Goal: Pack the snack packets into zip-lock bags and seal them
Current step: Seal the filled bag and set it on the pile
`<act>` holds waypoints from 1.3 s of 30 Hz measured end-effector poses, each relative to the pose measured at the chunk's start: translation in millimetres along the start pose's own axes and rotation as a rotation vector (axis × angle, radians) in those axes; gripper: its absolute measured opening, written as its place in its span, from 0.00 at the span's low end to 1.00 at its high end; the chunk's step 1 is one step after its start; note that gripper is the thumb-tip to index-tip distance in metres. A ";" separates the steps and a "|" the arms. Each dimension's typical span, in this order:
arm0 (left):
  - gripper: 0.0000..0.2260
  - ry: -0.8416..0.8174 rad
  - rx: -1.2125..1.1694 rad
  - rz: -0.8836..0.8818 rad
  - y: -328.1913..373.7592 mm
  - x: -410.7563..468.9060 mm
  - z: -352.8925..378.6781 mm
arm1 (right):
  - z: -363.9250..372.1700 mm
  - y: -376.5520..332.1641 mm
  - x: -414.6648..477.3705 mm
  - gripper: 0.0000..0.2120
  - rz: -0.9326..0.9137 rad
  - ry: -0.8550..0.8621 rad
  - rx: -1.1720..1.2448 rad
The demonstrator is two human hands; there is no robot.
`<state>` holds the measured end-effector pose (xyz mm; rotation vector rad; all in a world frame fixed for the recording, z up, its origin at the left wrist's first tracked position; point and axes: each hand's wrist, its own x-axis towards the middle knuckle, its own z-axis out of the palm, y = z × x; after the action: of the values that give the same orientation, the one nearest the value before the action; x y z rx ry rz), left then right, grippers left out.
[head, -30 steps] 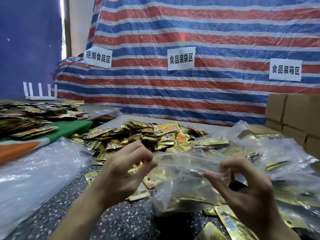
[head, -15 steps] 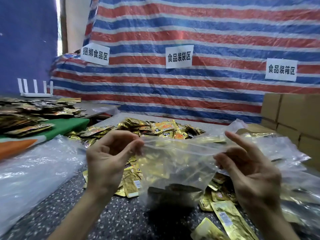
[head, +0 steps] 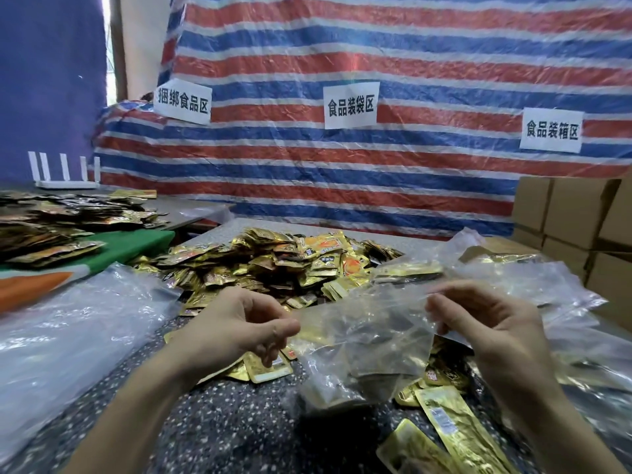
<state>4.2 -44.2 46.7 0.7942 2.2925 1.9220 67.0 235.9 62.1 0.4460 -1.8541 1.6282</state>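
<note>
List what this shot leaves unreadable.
Head view:
- Seal of the zip-lock bag: blurred, ends covered by left hand and right hand; closed or not, unclear.
- Count of packets inside: hidden by crumpled, glaring plastic.
- Extent of the cardboard boxes: cut off by right edge.

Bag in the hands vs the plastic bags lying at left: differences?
The bag in the hands has gold packets inside; the bags at left look empty. The left hand and right hand pinch its top edge; the bags at left lie untouched. Both are clear plastic.
</note>
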 end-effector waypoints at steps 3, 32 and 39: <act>0.10 0.072 0.021 0.077 3.3 -1.2 -0.7 | 0.0 -2.0 -0.1 0.10 0.007 -0.023 -0.004; 0.04 0.458 -0.214 0.600 7.1 25.1 35.5 | 82.9 -78.1 52.3 0.16 -0.207 -0.481 -0.891; 0.02 0.450 -0.266 0.602 8.6 19.6 29.4 | 98.1 -88.9 68.6 0.06 -0.140 -0.638 -0.780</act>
<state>0.7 -8.7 53.6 1.2258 2.0724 2.8474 48.4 134.5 169.8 0.7605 -2.6477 0.5818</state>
